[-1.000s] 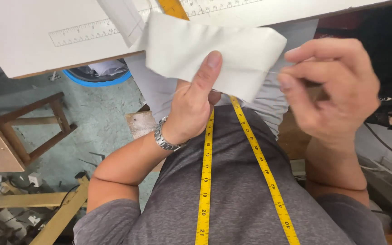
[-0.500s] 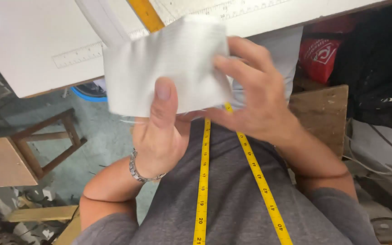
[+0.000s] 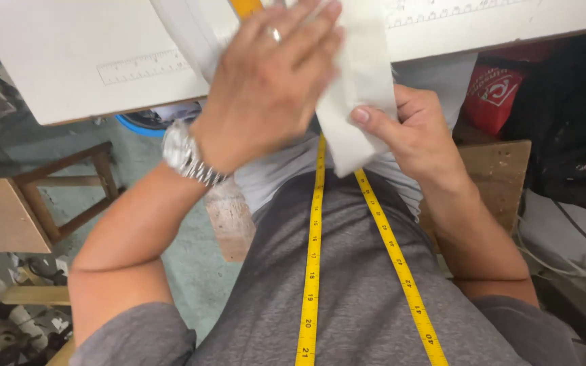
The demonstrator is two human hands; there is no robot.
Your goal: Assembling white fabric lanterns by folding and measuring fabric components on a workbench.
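White bench [image 3: 55, 61], upper frame | right hand [image 3: 418, 139] pinching white fabric strip [image 3: 357, 88], long axis upright | left hand [image 3: 266, 81] flat on top, fingers spread, gripping nothing.

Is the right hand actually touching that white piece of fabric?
Touching. The head view shows the right hand pinching the white fabric piece, its thumb pressed flat on the cloth's lower edge and the fingers behind it.
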